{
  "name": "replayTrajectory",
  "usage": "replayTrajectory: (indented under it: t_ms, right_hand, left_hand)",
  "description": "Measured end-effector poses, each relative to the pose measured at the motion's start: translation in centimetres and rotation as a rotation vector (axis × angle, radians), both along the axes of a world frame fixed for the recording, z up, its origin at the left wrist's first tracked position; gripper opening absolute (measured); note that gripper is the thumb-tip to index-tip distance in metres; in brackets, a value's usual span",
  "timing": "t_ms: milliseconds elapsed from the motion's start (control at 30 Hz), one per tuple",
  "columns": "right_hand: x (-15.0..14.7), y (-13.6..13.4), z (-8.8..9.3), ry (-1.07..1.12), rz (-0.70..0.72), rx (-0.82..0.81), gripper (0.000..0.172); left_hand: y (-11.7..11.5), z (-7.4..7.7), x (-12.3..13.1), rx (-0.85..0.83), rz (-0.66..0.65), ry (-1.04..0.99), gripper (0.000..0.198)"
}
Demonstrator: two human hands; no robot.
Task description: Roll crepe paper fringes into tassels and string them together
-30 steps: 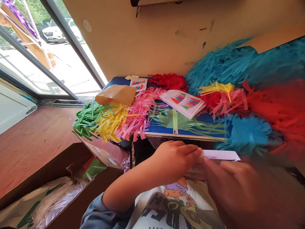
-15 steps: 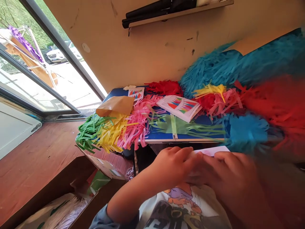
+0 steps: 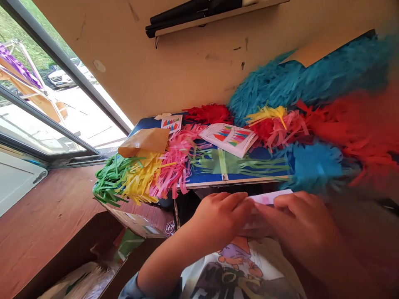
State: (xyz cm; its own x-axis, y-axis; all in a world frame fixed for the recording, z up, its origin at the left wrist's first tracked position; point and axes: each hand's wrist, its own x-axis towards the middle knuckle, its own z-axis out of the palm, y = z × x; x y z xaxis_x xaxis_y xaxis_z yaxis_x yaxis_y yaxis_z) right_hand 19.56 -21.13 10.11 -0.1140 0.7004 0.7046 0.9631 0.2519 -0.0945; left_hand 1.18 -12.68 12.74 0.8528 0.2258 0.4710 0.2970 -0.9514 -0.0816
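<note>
My left hand (image 3: 222,216) is closed, its fingers curled on the left end of a white card with pink print (image 3: 269,198). From the other side, my right hand (image 3: 301,226) grips the same card, its thumb reaching left toward my left fingers. A see-through, film-like layer seems to hang below the card, but shadow and the hands hide most of it. Both hands are in front of my chest, just short of the table edge. Beyond them lie a light green tissue tassel strip (image 3: 230,161) and a stack of printed cards (image 3: 230,139).
Green (image 3: 110,176), yellow (image 3: 141,176) and pink tassels (image 3: 176,162) droop over the blue table's (image 3: 202,178) front edge. Red (image 3: 352,128) and blue tassel heaps (image 3: 299,79) fill its right side. A brown paper piece (image 3: 145,141) rests on the left. An open cardboard box (image 3: 77,236) stands lower left.
The view has shifted slightly, so the table things appear further left. My right thumb has moved a little along the card, and more of its pink print shows.
</note>
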Motion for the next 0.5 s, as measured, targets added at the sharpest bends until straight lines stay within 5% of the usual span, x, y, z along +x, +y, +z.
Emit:
replayTrajectory:
  t_ms: [200,400,500]
  right_hand:
    - [-0.8,0.7,-0.1,0.025,-0.009,0.091,0.015]
    - [1.0,0.4,1.1,-0.041,-0.013,0.037,0.026]
    - [4.0,-1.6,1.9,-0.063,-0.258,0.121,0.029]
  left_hand:
    - [-0.2,-0.6,0.5,0.071,0.054,-0.041,0.023]
    - [0.8,1.2,2.4,0.256,-0.156,-0.049,0.024]
    - [1.2,2.6,3.8,0.371,-0.156,-0.151,0.024]
